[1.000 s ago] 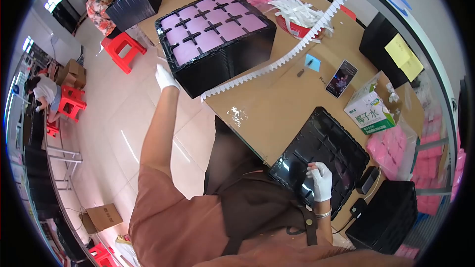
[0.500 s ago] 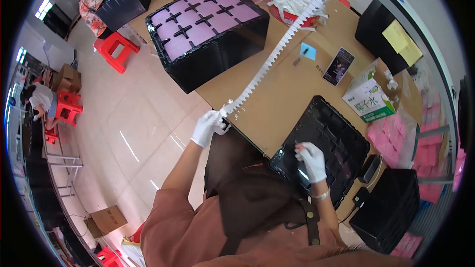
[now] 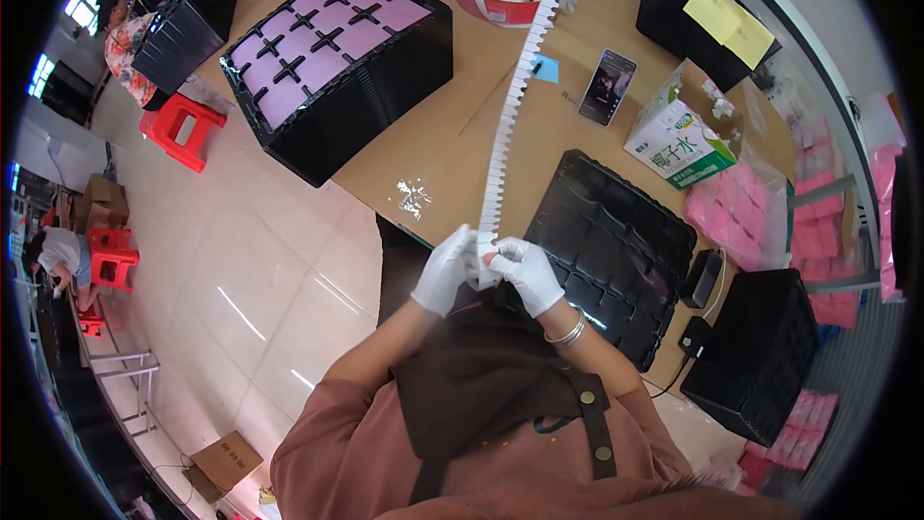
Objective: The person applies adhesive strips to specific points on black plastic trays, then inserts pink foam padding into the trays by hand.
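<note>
A long white strip with toothed edges (image 3: 507, 125) runs from my hands up across the table to the far edge of view. My left hand (image 3: 446, 272), in a white glove, is closed on its near end. From the other side my right hand (image 3: 527, 274), also gloved, pinches the same end, and a bare thumb tip shows on the strip. The fingers hide the very end of it. Right of the hands, a black moulded plastic tray (image 3: 616, 241) lies on the table. White scraps (image 3: 412, 198) are scattered near the table edge, left of the strip.
A black box with lilac squares and black crosses (image 3: 385, 87) stands at the far left. A red basin (image 3: 500, 12) holds many white strips. A phone (image 3: 607, 87), a white-green carton (image 3: 679, 135) and pink packs (image 3: 736, 207) lie to the right. Another person (image 3: 130, 50) is beyond.
My right hand has come left from above the black tray to the strip. My left hand has moved right with the strip's end, and the strip now stands steeper in view.
</note>
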### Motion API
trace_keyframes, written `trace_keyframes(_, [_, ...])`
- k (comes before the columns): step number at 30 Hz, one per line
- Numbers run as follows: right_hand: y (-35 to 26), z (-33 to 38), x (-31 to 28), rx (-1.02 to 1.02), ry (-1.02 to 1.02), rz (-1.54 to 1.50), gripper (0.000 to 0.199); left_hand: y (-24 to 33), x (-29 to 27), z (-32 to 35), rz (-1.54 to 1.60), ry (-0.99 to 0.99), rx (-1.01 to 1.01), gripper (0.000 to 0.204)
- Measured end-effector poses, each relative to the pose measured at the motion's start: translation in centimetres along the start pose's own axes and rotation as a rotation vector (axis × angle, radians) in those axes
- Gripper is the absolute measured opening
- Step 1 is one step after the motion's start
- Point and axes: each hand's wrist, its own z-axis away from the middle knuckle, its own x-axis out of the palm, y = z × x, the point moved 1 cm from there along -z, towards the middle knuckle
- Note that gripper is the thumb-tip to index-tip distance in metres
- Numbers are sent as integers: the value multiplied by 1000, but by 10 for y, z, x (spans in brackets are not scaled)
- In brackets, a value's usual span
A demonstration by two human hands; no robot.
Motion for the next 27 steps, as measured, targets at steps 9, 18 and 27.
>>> trace_keyframes(9, [7,10,-14,-178,198,21,10,-13,10,-10,-332,72,200,14])
trace_keyframes(18, [-11,8,-16,-745,332,562,8,-15,-3,-21,3,69,21,10])
trace_keyframes(27, [-32,-89,-171,-152,719,1130,10,-7,-8,-29,-110,187,62,13])
